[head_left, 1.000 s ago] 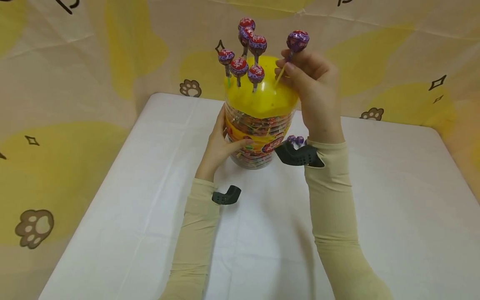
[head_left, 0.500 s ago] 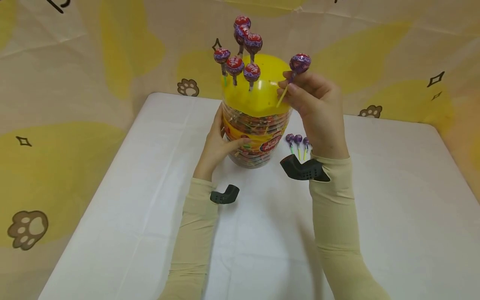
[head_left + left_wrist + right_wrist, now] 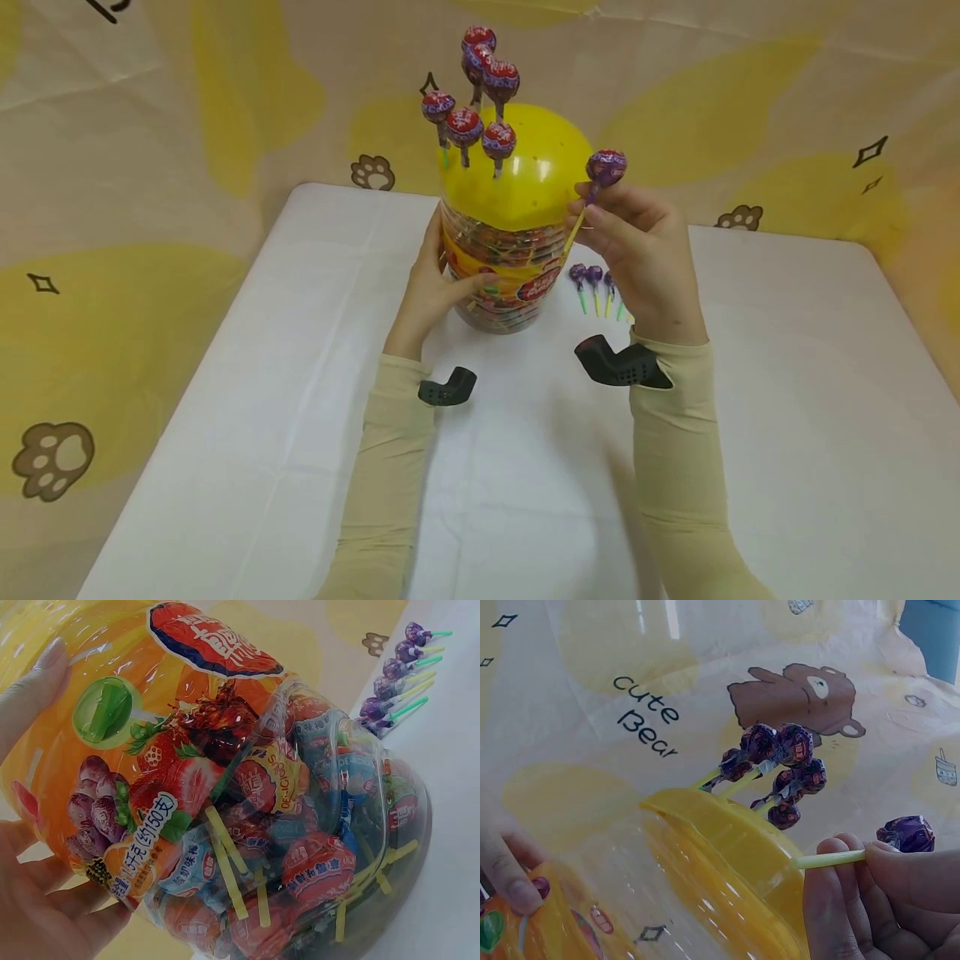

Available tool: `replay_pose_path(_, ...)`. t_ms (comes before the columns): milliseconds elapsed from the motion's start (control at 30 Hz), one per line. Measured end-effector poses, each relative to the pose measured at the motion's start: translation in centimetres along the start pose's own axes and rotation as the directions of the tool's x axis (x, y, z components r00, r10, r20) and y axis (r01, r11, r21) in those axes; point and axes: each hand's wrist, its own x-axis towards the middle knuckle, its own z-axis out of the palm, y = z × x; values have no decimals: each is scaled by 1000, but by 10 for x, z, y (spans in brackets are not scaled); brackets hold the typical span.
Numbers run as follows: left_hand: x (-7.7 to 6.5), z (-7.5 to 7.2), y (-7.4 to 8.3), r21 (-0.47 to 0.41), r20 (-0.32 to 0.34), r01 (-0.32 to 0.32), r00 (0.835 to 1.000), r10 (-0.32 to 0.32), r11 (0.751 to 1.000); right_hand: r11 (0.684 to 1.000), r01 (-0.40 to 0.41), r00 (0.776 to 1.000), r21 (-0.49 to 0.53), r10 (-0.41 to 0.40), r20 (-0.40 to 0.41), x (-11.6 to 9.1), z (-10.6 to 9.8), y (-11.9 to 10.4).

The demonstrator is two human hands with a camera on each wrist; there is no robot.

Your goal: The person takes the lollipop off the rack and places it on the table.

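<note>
A clear plastic jar full of wrapped lollipops stands on the table under a yellow domed lid. My left hand grips its left side, thumb across the front label. Several purple-and-red lollipops stand upright in the left part of the lid. Between thumb and fingers, my right hand pinches another purple lollipop by its yellow stick, candy end up, beside the jar's right side. In the right wrist view the tip of its stick overlaps the lid edge; whether they touch, I cannot tell.
Several loose purple lollipops lie in a row on the white table, right of the jar and partly behind my right hand. A patterned yellow cloth hangs behind the table. Black wrist cameras stick out from both sleeves.
My right hand has moved down and slightly right with its lollipop, from above the lid to beside the jar. More of the loose row shows. My left hand keeps its grip on the jar.
</note>
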Motion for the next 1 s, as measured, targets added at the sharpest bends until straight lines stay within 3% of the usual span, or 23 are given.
replay_pose_path(167, 1, 1, -1, -5, 7, -12, 1000, 12, 1000, 1000, -12, 1000, 18, 13, -20, -8, -12, 3)
replay_pose_path(500, 0, 0, -2, -1, 4, -31, 1000, 31, 1000, 988, -62, 988, 143, 81, -132, -22, -46, 7)
replay_pose_path(767, 2, 0, -3, -8, 2, -29, 1000, 29, 1000, 951, -77, 963, 301, 149, -225, -33, -75, 8)
replay_pose_path(1000, 1, 0, -2, -3, 1, -27, 1000, 27, 1000, 932, -79, 945, 355, 183, -270, -38, -101, 9)
